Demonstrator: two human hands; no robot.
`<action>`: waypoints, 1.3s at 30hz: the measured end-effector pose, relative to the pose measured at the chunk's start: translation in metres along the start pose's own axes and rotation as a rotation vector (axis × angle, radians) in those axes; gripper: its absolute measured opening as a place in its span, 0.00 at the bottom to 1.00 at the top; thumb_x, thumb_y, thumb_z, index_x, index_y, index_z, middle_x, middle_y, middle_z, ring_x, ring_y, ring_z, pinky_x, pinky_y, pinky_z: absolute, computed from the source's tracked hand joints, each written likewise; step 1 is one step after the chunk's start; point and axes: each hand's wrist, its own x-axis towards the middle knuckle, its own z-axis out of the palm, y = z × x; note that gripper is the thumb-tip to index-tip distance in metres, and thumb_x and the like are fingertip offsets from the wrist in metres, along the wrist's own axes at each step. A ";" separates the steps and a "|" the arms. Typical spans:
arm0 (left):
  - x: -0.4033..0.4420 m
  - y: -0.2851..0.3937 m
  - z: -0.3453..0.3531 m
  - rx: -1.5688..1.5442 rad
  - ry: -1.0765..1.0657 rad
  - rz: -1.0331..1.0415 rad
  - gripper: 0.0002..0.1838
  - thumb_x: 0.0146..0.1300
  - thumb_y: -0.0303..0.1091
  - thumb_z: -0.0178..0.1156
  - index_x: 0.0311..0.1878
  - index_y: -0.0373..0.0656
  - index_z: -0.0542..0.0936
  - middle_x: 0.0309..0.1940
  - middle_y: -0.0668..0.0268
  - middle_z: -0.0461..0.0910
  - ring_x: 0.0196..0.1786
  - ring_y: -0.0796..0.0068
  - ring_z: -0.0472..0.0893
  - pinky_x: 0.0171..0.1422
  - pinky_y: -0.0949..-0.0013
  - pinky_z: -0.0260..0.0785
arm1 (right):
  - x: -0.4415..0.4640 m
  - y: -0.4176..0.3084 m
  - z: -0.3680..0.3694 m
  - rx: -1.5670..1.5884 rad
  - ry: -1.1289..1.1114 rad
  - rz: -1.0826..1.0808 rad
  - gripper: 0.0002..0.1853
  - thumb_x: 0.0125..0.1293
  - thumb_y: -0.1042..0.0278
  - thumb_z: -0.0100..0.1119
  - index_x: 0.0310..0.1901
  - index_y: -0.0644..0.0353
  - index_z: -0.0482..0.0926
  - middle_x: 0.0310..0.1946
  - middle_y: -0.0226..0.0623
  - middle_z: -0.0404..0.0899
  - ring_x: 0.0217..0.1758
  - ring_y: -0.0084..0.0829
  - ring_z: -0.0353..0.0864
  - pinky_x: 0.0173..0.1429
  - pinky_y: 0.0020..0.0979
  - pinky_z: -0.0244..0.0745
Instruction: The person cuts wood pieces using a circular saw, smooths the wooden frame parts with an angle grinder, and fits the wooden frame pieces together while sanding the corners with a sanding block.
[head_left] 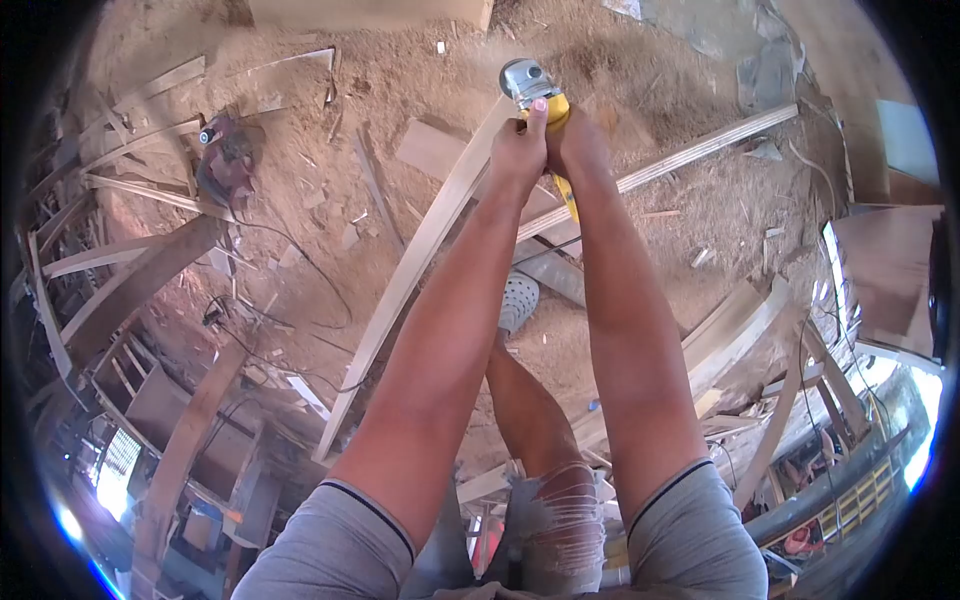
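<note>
Both of my hands are wrapped round a yellow angle grinder [560, 110] with a silver head, in the upper middle of the view. My left hand [520, 152] is on its left side, thumb laid up over the body. On the right side my right hand [580, 145] grips the body, its fingers mostly hidden. The disc at the grinder's head lies at the upper end of a long pale wooden strip [425, 245], which slants down to the left. Whether the disc touches the wood I cannot tell. The yellow rear of the tool shows between my forearms.
Another long strip [710, 150] slants to the upper right. A dark power tool [228, 165] with a cable sits on the sawdust-covered ground at the left. My shoe [518, 302] is below my hands. Wood pieces [190, 430] pile up at the lower left.
</note>
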 end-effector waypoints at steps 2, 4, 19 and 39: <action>0.014 0.001 0.004 0.044 -0.036 0.036 0.47 0.73 0.74 0.58 0.53 0.24 0.82 0.41 0.48 0.86 0.38 0.61 0.88 0.36 0.59 0.81 | 0.001 -0.001 -0.006 0.040 0.021 -0.007 0.35 0.66 0.38 0.68 0.62 0.63 0.81 0.57 0.59 0.87 0.64 0.56 0.86 0.66 0.51 0.82; 0.019 0.005 0.008 0.060 -0.054 0.063 0.48 0.73 0.74 0.58 0.54 0.23 0.81 0.41 0.50 0.85 0.36 0.65 0.86 0.31 0.60 0.79 | 0.007 0.002 -0.010 0.068 0.051 -0.018 0.35 0.66 0.38 0.68 0.61 0.63 0.82 0.57 0.60 0.87 0.64 0.57 0.86 0.66 0.51 0.82; -0.048 -0.131 -0.046 -0.144 -0.037 -0.033 0.46 0.75 0.73 0.56 0.71 0.34 0.76 0.53 0.56 0.84 0.49 0.69 0.85 0.48 0.64 0.80 | -0.072 0.047 0.082 0.049 -0.008 -0.173 0.31 0.69 0.42 0.67 0.64 0.56 0.78 0.54 0.57 0.88 0.61 0.60 0.86 0.64 0.55 0.80; -0.434 -0.036 -0.216 0.545 -0.273 0.419 0.40 0.75 0.34 0.62 0.86 0.40 0.58 0.80 0.44 0.68 0.77 0.39 0.73 0.79 0.49 0.70 | -0.354 -0.038 -0.031 1.367 -0.157 0.438 0.14 0.69 0.67 0.71 0.53 0.58 0.83 0.35 0.30 0.83 0.28 0.27 0.84 0.33 0.34 0.82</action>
